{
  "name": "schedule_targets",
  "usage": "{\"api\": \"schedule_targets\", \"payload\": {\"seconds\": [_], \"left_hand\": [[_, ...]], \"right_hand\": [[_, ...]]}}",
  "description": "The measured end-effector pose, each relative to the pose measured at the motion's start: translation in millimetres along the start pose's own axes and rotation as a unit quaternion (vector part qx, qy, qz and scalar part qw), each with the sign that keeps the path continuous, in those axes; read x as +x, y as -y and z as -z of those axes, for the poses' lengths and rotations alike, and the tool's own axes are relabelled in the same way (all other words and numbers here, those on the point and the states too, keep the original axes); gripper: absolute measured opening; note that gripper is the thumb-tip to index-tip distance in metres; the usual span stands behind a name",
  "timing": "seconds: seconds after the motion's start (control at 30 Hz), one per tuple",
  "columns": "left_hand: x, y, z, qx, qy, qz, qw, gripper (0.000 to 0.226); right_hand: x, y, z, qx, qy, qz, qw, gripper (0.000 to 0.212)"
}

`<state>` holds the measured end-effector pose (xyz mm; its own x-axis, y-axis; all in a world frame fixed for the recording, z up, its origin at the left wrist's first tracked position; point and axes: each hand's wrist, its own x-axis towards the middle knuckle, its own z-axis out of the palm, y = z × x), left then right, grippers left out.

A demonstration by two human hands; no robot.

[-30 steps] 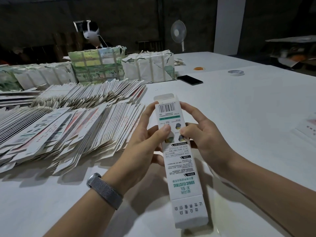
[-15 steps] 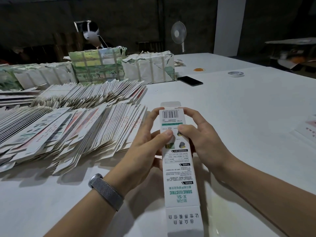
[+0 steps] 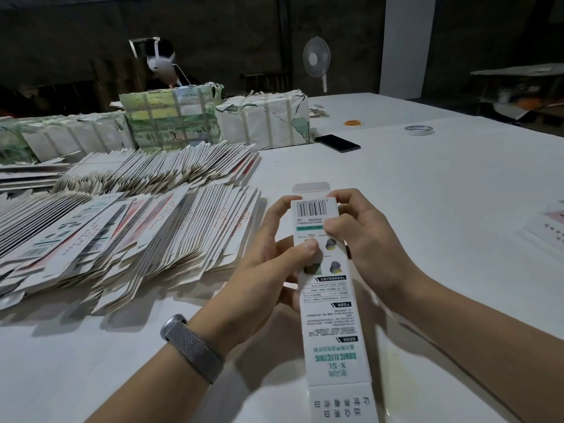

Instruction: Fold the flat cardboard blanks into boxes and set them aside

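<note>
The person is holding a long white box (image 3: 331, 300) over the near part of the white tabletop (image 3: 427, 184). The left hand (image 3: 268, 270) is gripping its left side, the thumb pressing on the printed face. The fingers of the right hand (image 3: 366, 236) are curling around the far end, beside the barcode. Flat blanks (image 3: 122, 233) are lying in fanned rows on the left.

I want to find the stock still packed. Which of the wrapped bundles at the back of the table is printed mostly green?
The green-printed bundle, the tallest one, standing just behind the fanned blanks. The white bundle to its right is mostly plain.
</note>
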<state>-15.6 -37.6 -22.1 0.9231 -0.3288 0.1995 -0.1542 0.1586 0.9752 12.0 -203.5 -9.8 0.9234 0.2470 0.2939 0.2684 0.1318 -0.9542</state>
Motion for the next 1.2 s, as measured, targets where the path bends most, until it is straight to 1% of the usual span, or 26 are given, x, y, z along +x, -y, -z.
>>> {"api": "schedule_targets", "payload": {"seconds": [0.13, 0.27, 0.43, 0.53, 0.57, 0.63, 0.7, 0.73, 0.83, 1.0, 1.2], "left_hand": [[-0.5, 1.6, -1.3, 0.001, 0.008, 0.004, 1.0, 0.046], [-1.4, 0.4, -0.8, 0.003, 0.018, 0.012, 1.0, 0.048], [-0.6, 0.1, -0.7, 0.001, 0.017, 0.032, 0.999, 0.043], [-0.5, 1.0, -2.4, -0.002, 0.008, 0.029, 1.0, 0.042], [-0.3, 1.6, -3.6, -0.005, 0.002, 0.024, 1.0, 0.044], [0.5, 2.9, -4.9, -0.006, -0.01, 0.016, 1.0, 0.057], [0.6, 3.1, -4.1, -0.006, -0.011, 0.017, 1.0, 0.068], [0.5, 2.4, -3.1, -0.007, -0.008, 0.021, 1.0, 0.068], [-0.1, -0.3, 1.1, -0.015, 0.012, 0.037, 0.999, 0.056], [-0.8, -0.8, 3.8, -0.04, 0.022, 0.046, 0.998, 0.04], [-0.3, 0.4, 3.0, -0.035, 0.02, 0.04, 0.998, 0.035]], "right_hand": [[0.1, -1.4, 2.3, -0.008, -0.018, 0.006, 1.0, 0.026], [-0.5, -1.9, 4.2, -0.014, -0.056, 0.028, 0.998, 0.023], [-2.5, 0.4, 2.7, 0.025, -0.052, 0.049, 0.997, 0.028], [-1.5, 1.6, 2.3, 0.039, -0.046, 0.06, 0.996, 0.04], [-0.9, 1.7, 2.5, 0.045, -0.044, 0.059, 0.996, 0.043], [-0.5, 2.0, 2.8, 0.046, -0.045, 0.059, 0.996, 0.045], [-0.8, 1.5, 2.5, 0.039, -0.038, 0.056, 0.997, 0.041], [-1.0, 1.2, 2.4, 0.038, -0.032, 0.051, 0.997, 0.038], [-1.3, 1.3, 2.5, 0.037, -0.024, 0.045, 0.998, 0.033], [-1.8, 2.2, 3.8, 0.04, 0.006, 0.035, 0.999, 0.034], [-2.2, 5.5, 5.0, 0.038, 0.015, 0.026, 0.999, 0.034]]}}
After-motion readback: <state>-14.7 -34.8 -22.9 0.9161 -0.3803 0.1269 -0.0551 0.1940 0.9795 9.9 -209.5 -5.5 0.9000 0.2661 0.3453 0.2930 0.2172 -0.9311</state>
